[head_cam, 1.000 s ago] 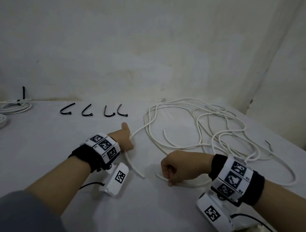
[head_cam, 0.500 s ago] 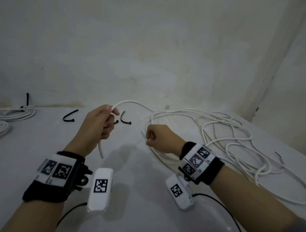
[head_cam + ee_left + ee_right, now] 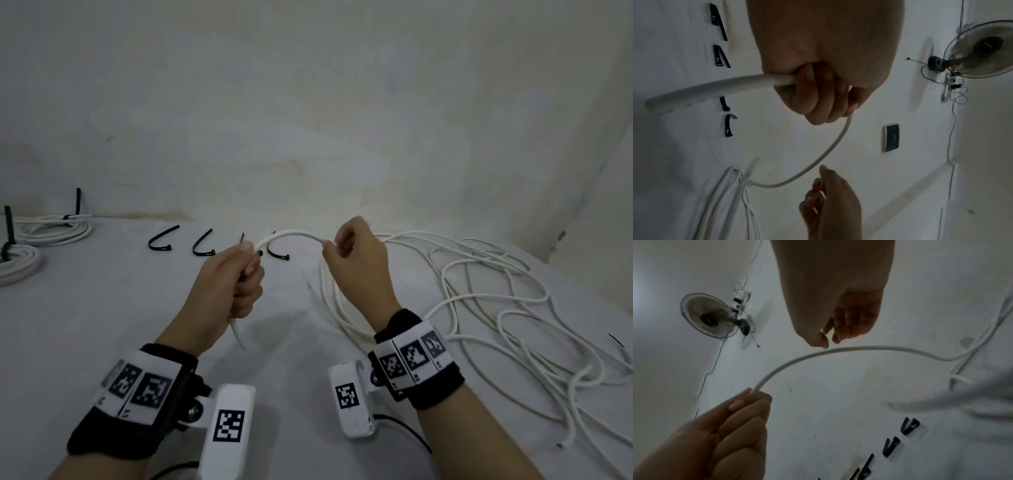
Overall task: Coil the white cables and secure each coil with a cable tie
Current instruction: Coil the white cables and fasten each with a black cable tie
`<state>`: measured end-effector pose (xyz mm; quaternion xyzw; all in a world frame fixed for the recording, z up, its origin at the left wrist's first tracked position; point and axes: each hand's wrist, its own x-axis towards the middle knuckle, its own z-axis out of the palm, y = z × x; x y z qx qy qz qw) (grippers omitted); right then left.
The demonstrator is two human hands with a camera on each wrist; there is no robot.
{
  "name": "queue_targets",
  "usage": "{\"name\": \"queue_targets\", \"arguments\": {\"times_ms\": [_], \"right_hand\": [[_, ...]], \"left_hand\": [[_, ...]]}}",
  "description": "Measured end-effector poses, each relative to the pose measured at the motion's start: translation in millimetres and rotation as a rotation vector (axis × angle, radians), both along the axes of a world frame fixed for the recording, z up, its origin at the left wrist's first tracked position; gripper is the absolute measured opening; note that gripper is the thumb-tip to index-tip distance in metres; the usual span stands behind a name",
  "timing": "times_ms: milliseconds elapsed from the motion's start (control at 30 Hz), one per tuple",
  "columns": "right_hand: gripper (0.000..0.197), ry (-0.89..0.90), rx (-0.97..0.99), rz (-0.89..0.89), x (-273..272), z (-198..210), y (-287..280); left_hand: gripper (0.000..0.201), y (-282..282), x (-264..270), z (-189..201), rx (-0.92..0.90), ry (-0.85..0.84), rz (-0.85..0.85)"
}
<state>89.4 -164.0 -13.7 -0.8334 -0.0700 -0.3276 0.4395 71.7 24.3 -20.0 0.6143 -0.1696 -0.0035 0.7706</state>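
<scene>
My left hand (image 3: pixel 241 274) grips a white cable (image 3: pixel 294 233) in its fist just short of the cable's end, which pokes out below the hand. From that fist the cable arcs right to my right hand (image 3: pixel 330 246), then drops into the loose cable heap (image 3: pixel 496 308) on the table. In the right wrist view my right hand's (image 3: pixel 828 339) thumb and forefinger tips stand slightly apart right at the cable (image 3: pixel 859 348), with nothing between them. The left wrist view shows the cable (image 3: pixel 715 87) running through my left hand (image 3: pixel 818 91). Several black cable ties (image 3: pixel 162 238) lie in a row behind my hands.
Two tied white coils (image 3: pixel 51 229) (image 3: pixel 17 263) lie at the far left by the wall. The table (image 3: pixel 102 325) meets the wall at the back and right. A wall fan (image 3: pixel 709 316) shows in both wrist views.
Both hands have lifted off the table. My left hand has raised the cable end, and my right hand has moved up and back to the cable's arc.
</scene>
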Motion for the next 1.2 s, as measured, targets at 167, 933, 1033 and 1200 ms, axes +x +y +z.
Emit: {"name": "queue_targets", "arguments": {"times_ms": [167, 933, 1033, 1200], "right_hand": [[0.018, -0.094, -0.23, 0.007, -1, -1, -5], [0.008, -0.055, -0.52, 0.255, -10, 1, -38], [0.014, -0.066, -0.675, 0.282, -26, 10, -18], [0.013, -0.127, -0.83, 0.336, -52, 27, 8]], "left_hand": [[0.037, -5, -4, -1, -0.019, -0.02, -0.098], [0.045, 11, 28, 59, -0.538, -0.093, 0.056], [0.042, -5, 31, 68, -0.356, -0.198, 0.091], [0.04, -25, 31, 59, -0.049, -0.253, 0.085]]}}
